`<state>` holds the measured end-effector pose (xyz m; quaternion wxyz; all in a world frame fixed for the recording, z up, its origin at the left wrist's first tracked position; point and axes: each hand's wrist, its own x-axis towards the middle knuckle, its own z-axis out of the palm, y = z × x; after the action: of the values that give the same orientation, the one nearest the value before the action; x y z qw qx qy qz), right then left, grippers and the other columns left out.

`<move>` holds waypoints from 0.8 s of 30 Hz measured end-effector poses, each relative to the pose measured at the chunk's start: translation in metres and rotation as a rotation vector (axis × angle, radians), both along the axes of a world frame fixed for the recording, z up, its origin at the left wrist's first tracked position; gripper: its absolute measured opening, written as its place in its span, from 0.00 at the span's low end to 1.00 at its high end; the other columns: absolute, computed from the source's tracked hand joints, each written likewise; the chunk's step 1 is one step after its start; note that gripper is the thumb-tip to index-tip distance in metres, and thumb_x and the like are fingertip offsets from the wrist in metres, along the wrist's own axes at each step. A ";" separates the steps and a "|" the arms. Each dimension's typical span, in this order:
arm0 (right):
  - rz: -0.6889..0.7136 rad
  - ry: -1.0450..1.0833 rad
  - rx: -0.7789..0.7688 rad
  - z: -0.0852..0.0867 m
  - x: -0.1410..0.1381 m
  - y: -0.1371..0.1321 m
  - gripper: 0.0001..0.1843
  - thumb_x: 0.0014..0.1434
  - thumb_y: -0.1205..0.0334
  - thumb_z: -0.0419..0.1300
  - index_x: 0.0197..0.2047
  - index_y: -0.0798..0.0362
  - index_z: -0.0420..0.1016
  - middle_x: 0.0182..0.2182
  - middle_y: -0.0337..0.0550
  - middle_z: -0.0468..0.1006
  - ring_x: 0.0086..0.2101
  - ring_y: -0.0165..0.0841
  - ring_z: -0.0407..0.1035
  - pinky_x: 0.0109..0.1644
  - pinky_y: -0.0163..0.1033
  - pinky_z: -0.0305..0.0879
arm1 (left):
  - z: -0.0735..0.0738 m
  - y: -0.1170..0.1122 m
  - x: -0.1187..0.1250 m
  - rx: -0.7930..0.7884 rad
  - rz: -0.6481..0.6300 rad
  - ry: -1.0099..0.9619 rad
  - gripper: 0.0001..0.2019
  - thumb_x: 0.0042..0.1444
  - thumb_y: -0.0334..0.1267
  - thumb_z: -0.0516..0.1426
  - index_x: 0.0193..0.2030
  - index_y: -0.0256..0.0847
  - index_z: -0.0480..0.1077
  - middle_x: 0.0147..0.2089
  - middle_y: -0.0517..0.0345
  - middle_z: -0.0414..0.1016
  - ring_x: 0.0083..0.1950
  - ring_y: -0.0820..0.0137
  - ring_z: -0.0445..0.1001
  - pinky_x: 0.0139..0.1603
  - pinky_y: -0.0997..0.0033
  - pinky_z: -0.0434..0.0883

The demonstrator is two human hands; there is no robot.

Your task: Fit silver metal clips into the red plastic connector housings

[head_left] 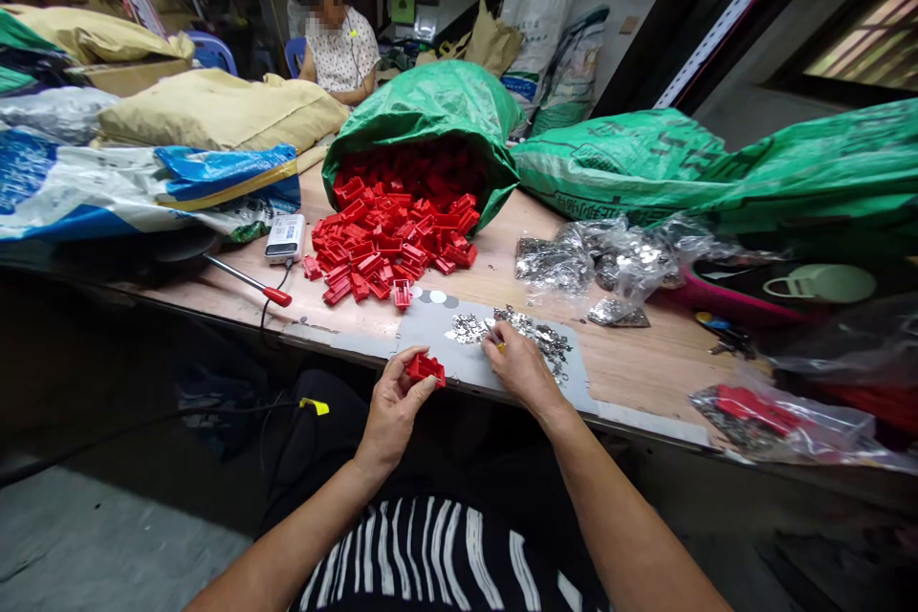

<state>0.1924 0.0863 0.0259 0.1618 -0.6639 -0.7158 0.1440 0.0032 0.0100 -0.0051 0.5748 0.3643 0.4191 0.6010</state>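
Note:
My left hand (397,397) pinches a small red plastic housing (426,370) between thumb and fingers, just off the table's front edge. Over the grey mat (448,350), my right hand (523,365) is closed on a slim tool (491,331) with a metal tip and a bit of yellow handle showing; its exact kind is mostly hidden. The tip points at a spread of small shiny metal pieces (469,329). Darker metal parts (549,340) lie just beyond and to the right of that hand. One red housing (403,294) stands at the mat's far left edge.
A green sack (437,100) spills a heap of red housings (380,244) onto the table. Bags of metal parts (552,263) lie right of it. A white power bank (285,239) and a red-tipped lever (251,282) are at left. Another person (340,53) sits across the table.

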 end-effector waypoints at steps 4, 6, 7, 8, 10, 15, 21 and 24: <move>0.063 0.082 0.056 -0.005 0.005 -0.002 0.03 0.58 0.66 0.54 0.34 0.52 0.69 0.33 0.42 0.78 0.34 0.35 0.72 0.39 0.36 0.61 | 0.001 0.003 0.003 -0.068 -0.038 -0.121 0.24 0.52 0.40 0.64 0.56 0.46 0.69 0.45 0.58 0.76 0.42 0.73 0.74 0.46 0.73 0.72; 0.085 0.093 0.067 -0.007 0.006 -0.004 0.04 0.58 0.66 0.54 0.33 0.51 0.69 0.34 0.42 0.79 0.35 0.35 0.73 0.40 0.37 0.62 | 0.002 0.004 0.005 -0.074 -0.045 -0.144 0.24 0.51 0.40 0.64 0.56 0.46 0.69 0.44 0.58 0.76 0.42 0.73 0.74 0.44 0.73 0.73; 0.092 0.095 0.075 -0.007 0.006 -0.004 0.05 0.58 0.66 0.54 0.33 0.51 0.70 0.34 0.42 0.79 0.35 0.36 0.73 0.41 0.37 0.63 | 0.002 0.005 0.006 -0.075 -0.046 -0.148 0.24 0.51 0.40 0.64 0.56 0.45 0.70 0.43 0.58 0.76 0.41 0.73 0.74 0.44 0.73 0.73; 0.095 0.097 0.085 -0.007 0.006 -0.004 0.06 0.59 0.66 0.53 0.33 0.51 0.71 0.34 0.43 0.79 0.35 0.36 0.73 0.41 0.38 0.63 | 0.002 0.005 0.006 -0.076 -0.047 -0.151 0.24 0.51 0.40 0.64 0.56 0.45 0.70 0.43 0.58 0.76 0.41 0.73 0.74 0.44 0.73 0.73; 0.088 0.100 0.111 -0.007 0.007 -0.005 0.07 0.59 0.66 0.53 0.34 0.52 0.72 0.34 0.45 0.80 0.36 0.38 0.73 0.43 0.40 0.64 | 0.002 0.005 0.007 -0.079 -0.050 -0.156 0.24 0.51 0.40 0.65 0.56 0.45 0.71 0.41 0.58 0.76 0.40 0.73 0.75 0.43 0.73 0.73; 0.039 0.189 0.222 -0.002 0.010 -0.006 0.09 0.60 0.65 0.51 0.37 0.53 0.73 0.39 0.49 0.79 0.41 0.40 0.72 0.48 0.43 0.64 | 0.000 0.006 0.009 -0.090 -0.060 -0.168 0.24 0.51 0.39 0.64 0.56 0.44 0.71 0.41 0.57 0.77 0.40 0.72 0.76 0.44 0.72 0.73; 0.134 0.768 -0.222 0.012 -0.004 -0.027 0.13 0.55 0.52 0.60 0.39 0.53 0.72 0.30 0.38 0.72 0.22 0.27 0.61 0.25 0.34 0.59 | 0.000 0.008 0.008 0.001 -0.059 -0.048 0.23 0.53 0.40 0.63 0.58 0.46 0.70 0.46 0.56 0.78 0.45 0.70 0.75 0.51 0.69 0.71; 0.167 0.877 -0.316 0.013 -0.013 -0.038 0.15 0.53 0.52 0.63 0.39 0.53 0.70 0.29 0.37 0.70 0.23 0.25 0.60 0.24 0.31 0.56 | 0.003 0.007 0.008 0.069 -0.055 0.090 0.22 0.54 0.40 0.62 0.58 0.48 0.71 0.49 0.56 0.78 0.48 0.68 0.75 0.54 0.68 0.70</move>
<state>0.1798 0.0483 0.0386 0.3339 -0.4970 -0.6002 0.5304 0.0108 0.0168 -0.0025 0.5587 0.4222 0.4133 0.5821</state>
